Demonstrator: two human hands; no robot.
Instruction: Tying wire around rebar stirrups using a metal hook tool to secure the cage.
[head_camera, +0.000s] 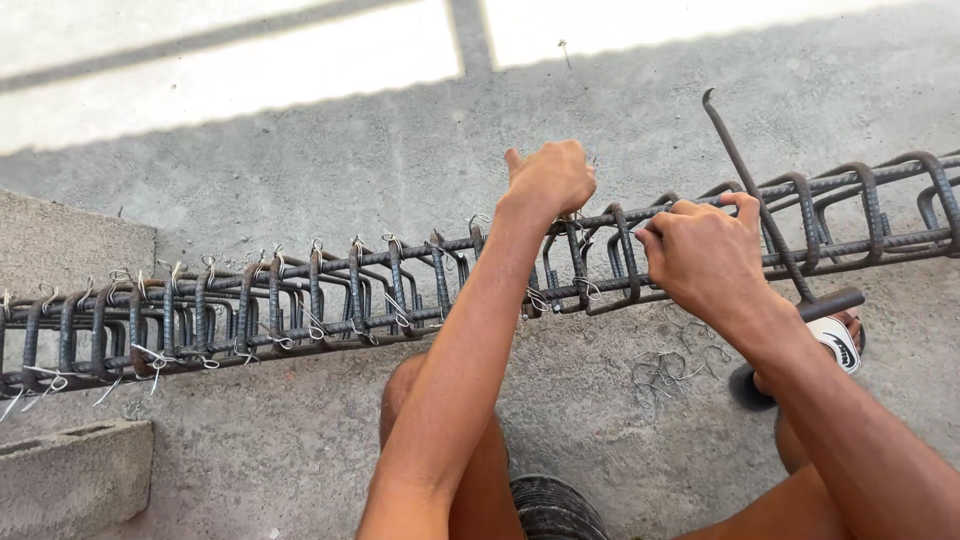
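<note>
Head view: a rebar cage (300, 300) is laid across the concrete floor (330, 160), left to right. The left hand (548, 180) is closed in a fist-like grip over the top bar. The right hand (705, 255) is pinched on a stirrup (628, 262), beside a hooked tying tool (760, 205). Loose wire ties (668, 368) are scattered near.
</note>
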